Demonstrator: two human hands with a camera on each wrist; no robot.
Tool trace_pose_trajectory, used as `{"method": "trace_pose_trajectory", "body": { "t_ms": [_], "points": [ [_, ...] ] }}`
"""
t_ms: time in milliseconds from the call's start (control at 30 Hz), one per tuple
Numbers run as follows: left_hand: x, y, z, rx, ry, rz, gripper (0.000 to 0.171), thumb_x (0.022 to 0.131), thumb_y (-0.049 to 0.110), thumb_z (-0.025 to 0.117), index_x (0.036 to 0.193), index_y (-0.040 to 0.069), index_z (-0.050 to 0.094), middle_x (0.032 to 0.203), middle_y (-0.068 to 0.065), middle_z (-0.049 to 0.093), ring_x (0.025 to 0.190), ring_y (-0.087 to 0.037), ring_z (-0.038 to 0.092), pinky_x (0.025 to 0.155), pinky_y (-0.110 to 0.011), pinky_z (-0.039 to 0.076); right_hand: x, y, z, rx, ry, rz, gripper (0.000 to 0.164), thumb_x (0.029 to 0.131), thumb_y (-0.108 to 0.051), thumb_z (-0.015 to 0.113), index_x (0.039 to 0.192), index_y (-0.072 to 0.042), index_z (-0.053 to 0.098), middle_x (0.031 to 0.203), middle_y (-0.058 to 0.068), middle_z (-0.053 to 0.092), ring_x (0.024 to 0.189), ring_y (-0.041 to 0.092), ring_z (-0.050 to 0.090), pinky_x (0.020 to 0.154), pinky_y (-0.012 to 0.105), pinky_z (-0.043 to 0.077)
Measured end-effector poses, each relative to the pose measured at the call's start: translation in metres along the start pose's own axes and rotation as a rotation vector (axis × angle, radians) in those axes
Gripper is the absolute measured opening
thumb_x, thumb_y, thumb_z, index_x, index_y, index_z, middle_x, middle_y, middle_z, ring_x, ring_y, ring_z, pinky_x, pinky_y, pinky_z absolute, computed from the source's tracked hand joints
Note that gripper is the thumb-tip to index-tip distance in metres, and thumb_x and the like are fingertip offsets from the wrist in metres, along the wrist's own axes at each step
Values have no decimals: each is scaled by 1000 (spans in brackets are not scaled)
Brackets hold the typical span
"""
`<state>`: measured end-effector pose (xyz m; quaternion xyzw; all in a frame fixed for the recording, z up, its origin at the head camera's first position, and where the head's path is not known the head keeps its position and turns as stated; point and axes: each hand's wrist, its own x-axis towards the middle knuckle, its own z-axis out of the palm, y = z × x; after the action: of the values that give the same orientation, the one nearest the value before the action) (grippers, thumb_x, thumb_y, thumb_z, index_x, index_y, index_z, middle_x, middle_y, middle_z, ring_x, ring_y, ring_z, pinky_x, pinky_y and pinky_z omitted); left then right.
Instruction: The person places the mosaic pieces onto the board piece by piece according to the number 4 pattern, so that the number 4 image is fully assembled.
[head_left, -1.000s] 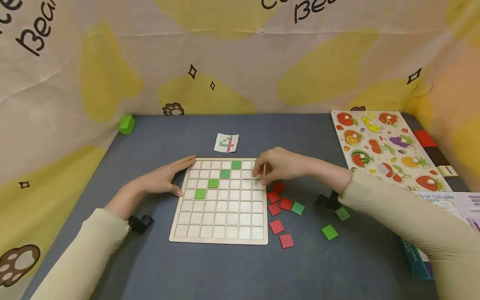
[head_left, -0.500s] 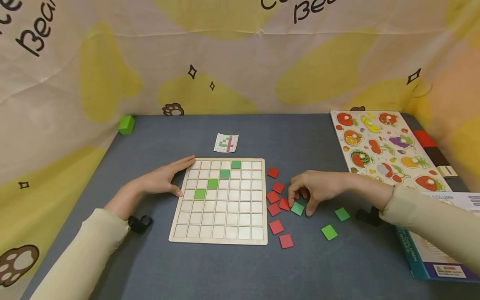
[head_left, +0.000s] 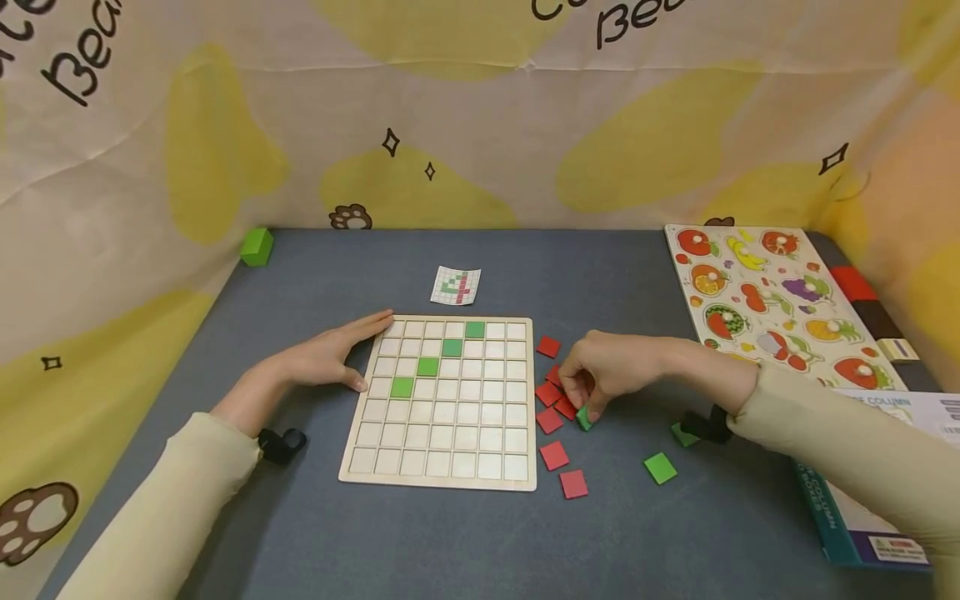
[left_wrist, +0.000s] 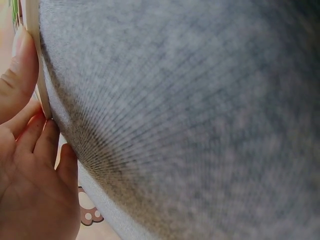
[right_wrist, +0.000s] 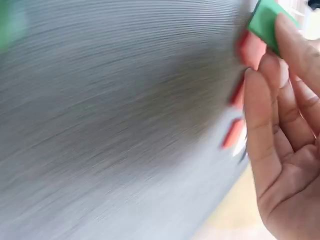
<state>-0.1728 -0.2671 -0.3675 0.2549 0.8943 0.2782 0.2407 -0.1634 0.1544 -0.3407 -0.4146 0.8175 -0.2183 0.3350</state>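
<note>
A wooden grid board (head_left: pixel 437 485) lies on the table, with a diagonal of green tiles (head_left: pixel 427 367) in its upper squares. My left hand (head_left: pixel 318 354) rests against the board's upper left edge, thumb and fingers spread; in the left wrist view the thumb (left_wrist: pixel 20 75) touches the board's rim. My right hand (head_left: pixel 618 367) pinches a green tile (head_left: pixel 585 418), tilted up on edge beside the red tiles (head_left: pixel 549 421). Seen from the right wrist, the thumb lies on the face of that green tile (right_wrist: pixel 267 22).
A small card (head_left: pixel 455 286) with a coloured grid pattern lies behind the board. Loose green tiles (head_left: pixel 661 468) are on the right. Farther right are a fruit puzzle board (head_left: pixel 780 308) and a box (head_left: pixel 862 517). A green cube (head_left: pixel 257 247) sits at the back left corner.
My right hand has moved from the board's upper right to the loose tiles and taken hold of a green one. A red tile now shows beside the board's upper right. The left hand stays put.
</note>
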Motion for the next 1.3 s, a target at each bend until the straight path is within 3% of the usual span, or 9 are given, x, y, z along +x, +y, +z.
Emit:
{"method": "trace_pose_trajectory", "body": {
  "t_ms": [100,333,467,600,833,967,1133,1300],
  "points": [
    [2,1,0,-6,-6,8,107,74,16,81,158,4,17,168,-17,9,154,-44,9,116,-62,18,22,-16,-3,51,54,-29,17,75,-15,84,78,-20,69,71,-9,65,65,4,57,62,22,48],
    [3,-3,0,-14,-7,0,108,74,15,82,158,4,16,168,-17,8,154,-43,8,116,-62,18,94,-68,4,91,287,-106,7,83,-15,77,87,-16,71,76,-5,66,69,4,57,66,18,45],
    [3,-6,0,-15,-6,11,108,74,17,82,158,5,17,168,-17,8,154,-43,9,116,-62,18,130,-90,11,59,334,-106,5,84,-12,74,88,-13,73,75,-1,68,66,4,56,64,17,43],
    [3,-8,0,-12,-7,24,107,74,17,82,158,4,17,168,-17,9,154,-43,9,116,-62,18,152,-101,21,8,339,-72,6,85,-11,72,89,-15,73,78,-2,69,69,4,58,67,17,43],
    [2,-6,-1,-9,-5,23,108,72,18,82,158,3,18,168,-17,9,154,-43,9,116,-61,18,162,-110,33,-66,339,-46,10,82,-6,71,85,-15,74,83,-3,74,73,5,62,66,15,46],
    [2,-5,-1,-11,-8,18,108,73,17,82,158,4,17,168,-17,8,154,-43,8,116,-62,18,161,-111,35,-106,324,-61,6,80,-9,76,78,-14,74,79,-4,73,70,4,60,63,14,44],
    [2,-5,-1,-8,-7,12,109,72,16,82,158,4,17,168,-17,8,154,-42,8,116,-61,17,160,-113,38,-161,320,-63,13,80,-9,76,71,-16,71,72,-8,68,68,4,57,60,15,42],
    [2,-6,0,-10,-5,15,109,72,16,82,158,4,17,168,-16,8,154,-42,8,117,-61,17,153,-110,37,-189,271,-64,11,81,-9,73,78,-19,70,74,-10,64,68,4,55,60,17,43]
  ]
}}
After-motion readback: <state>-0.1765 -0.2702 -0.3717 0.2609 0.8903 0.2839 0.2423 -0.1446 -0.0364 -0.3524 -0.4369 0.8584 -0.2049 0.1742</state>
